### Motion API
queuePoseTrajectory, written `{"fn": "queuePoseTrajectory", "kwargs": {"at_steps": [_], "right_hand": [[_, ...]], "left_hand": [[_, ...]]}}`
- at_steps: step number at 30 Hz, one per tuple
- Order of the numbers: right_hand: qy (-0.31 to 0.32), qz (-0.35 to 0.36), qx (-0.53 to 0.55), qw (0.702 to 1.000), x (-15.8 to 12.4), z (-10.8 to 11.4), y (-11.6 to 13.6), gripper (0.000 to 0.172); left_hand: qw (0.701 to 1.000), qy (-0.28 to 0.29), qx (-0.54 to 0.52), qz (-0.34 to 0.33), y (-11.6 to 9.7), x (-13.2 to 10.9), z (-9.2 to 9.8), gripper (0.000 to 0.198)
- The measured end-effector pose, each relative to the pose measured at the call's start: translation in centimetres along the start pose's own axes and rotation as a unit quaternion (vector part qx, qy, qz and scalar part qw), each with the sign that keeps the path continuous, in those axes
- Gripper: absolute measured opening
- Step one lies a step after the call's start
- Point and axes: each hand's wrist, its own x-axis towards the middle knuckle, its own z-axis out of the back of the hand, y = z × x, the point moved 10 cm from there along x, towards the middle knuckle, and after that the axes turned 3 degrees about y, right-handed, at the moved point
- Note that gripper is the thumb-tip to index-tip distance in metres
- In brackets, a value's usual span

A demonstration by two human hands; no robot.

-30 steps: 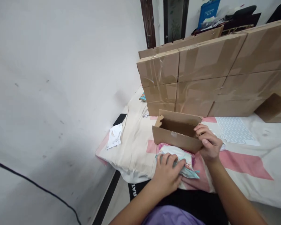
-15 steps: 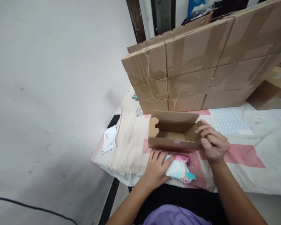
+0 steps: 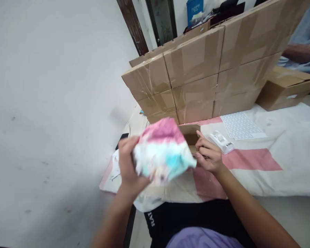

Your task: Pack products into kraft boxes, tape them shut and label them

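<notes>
My left hand (image 3: 130,165) is closed around a soft plastic packet (image 3: 162,151), pink on top with white and turquoise below. The packet is raised toward the camera and blurred, so its print cannot be read. Behind it stands an open cardboard box (image 3: 190,133), mostly hidden by the packet. My right hand (image 3: 208,151) grips the right side of that box, with the fingers bent over its edge. A white tape dispenser (image 3: 221,142) lies just right of my right hand.
A wall of taped cartons (image 3: 193,72) rises behind the box. A sheet of white labels (image 3: 241,125) lies on the cloth-covered table (image 3: 263,179). Another carton (image 3: 284,89) stands at the right, near a person's arm (image 3: 298,53). White paper (image 3: 115,165) and a dark phone (image 3: 122,137) lie left.
My left hand has lifted the packet from the table in front of the box, up toward the camera. My right hand still holds the box. The view has shifted, revealing the tape dispenser.
</notes>
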Motion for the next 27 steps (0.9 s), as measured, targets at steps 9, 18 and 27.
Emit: {"fn": "queuePoseTrajectory", "kwargs": {"at_steps": [9,18,27], "right_hand": [[-0.081,-0.023,-0.085,0.993,-1.4,0.8,1.2,0.028],[-0.131,-0.076,-0.100,0.983,-1.5,1.4,-0.6,0.037],[-0.141,-0.104,-0.120,0.977,-3.4,1.3,-1.0,0.046]], "left_hand": [[0.910,0.369,0.093,-0.163,-0.5,5.1,-17.2,0.066],[0.872,0.463,0.076,-0.141,0.4,3.7,-19.9,0.066],[0.823,0.521,0.150,-0.170,0.0,-0.4,-21.4,0.057]]}}
